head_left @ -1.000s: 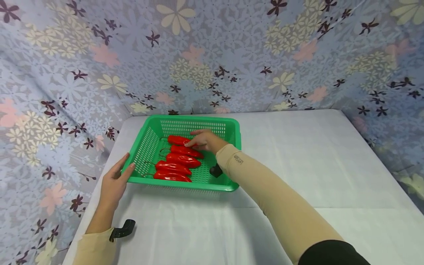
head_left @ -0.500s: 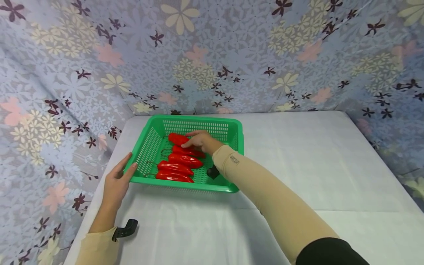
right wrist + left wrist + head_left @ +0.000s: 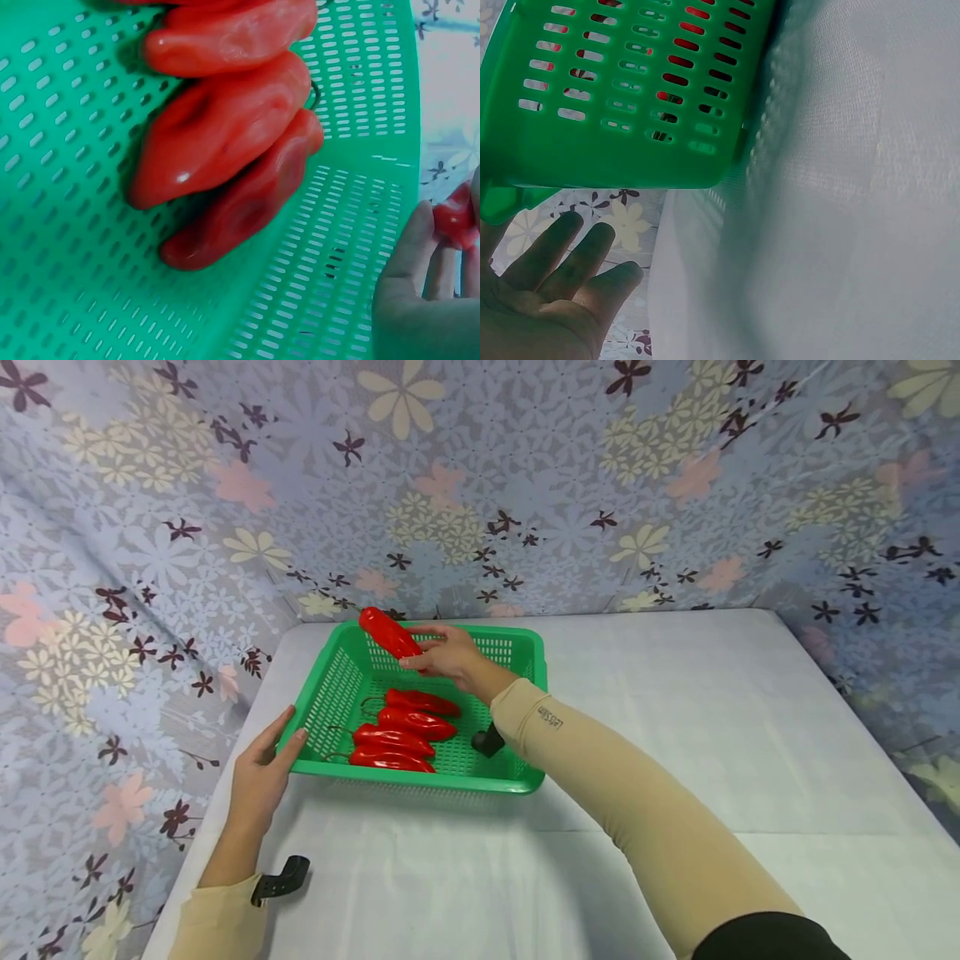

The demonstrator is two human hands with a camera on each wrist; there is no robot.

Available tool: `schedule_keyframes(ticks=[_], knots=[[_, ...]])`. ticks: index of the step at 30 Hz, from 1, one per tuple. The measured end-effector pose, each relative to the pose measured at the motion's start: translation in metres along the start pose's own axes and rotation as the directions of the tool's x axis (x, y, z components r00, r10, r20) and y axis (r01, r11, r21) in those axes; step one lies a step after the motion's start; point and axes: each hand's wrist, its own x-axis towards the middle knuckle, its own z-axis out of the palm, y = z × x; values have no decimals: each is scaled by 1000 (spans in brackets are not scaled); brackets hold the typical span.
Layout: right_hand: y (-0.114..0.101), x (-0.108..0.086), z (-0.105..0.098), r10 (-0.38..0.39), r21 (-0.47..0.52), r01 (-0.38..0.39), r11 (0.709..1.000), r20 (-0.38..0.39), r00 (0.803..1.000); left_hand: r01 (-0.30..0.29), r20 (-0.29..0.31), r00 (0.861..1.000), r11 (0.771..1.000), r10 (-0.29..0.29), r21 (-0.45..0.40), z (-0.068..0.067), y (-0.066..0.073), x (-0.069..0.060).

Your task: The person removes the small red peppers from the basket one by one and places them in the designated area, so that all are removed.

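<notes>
The counter carried a green basket. The left hand, fingers apart, was positioned at the basket's near left corner. The right hand held one red pepper, clamped in its fingers, raised near the far rim. Four more peppers lay inside.

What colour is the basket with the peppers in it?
The basket is bright green; the head view shows it best.

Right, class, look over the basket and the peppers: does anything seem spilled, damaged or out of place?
Nothing stands out. Four red peppers lie side by side in the green basket. Only the held pepper is out of the row, in the right hand. No spill or clear damage shows.
</notes>
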Motion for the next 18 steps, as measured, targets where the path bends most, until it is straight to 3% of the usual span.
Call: schedule_keyframes(ticks=[9,18], knots=[[-10,-12,-1,-41,-42,39,998,-46,998,10,9,1000,1000,-10,-3,-1,2,-1],[-36,-33,-44,-38,-20,36,999,-114,993,13,0,1000,1000,-13,-14,-2,2,-1]])
